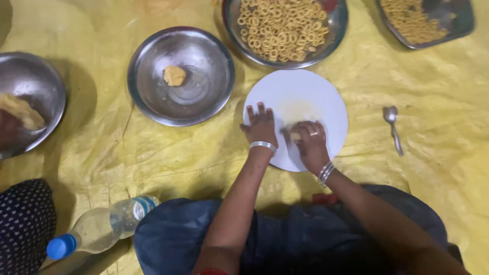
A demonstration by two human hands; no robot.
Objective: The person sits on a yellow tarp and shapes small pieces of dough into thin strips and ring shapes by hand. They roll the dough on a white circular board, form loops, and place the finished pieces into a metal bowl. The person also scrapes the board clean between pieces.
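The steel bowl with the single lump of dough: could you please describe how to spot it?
Start at the round white board under the two hands on the yellow sheet. Just left of it sits a steel bowl. Unlike the plate of rings above, it holds only one small dough lump.

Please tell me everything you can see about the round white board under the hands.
The board is a flat, round, white disc, smooth like plastic or stone. It lies flat on the yellow sheet, in front of the person's knees. A faint yellowish smear marks its middle. The left hand rests flat on its left edge. The right hand presses a small piece of dough on it. The steel plate of rings sits just beyond it.
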